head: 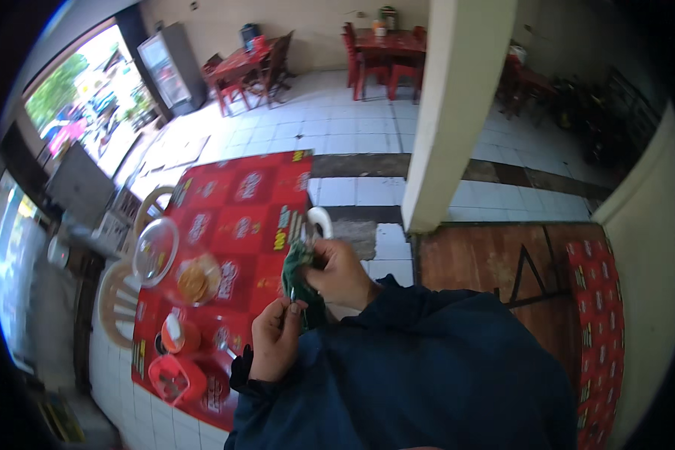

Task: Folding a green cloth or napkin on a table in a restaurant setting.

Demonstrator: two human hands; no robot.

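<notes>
My left hand [275, 340] pinches the thin end of a metal utensil [293, 294], which looks like a piece of cutlery. Higher up, my right hand [340, 274] grips a green cloth [297, 257] wrapped about the utensil. Its far end is blurred, so I cannot tell whether it is a spoon or a fork. Both hands are above the right edge of a table with a red printed cover [247, 225]. Beside my left hand, another metal utensil [228, 349] lies on the cover.
On the table are a clear plastic tub [156, 253], a clear bag of round crackers [194, 281], an orange container [183, 337] with something white, and a pink-red holder [177, 379]. Plastic chairs [115, 304] stand at the left. A pillar [455, 112] rises ahead to the right.
</notes>
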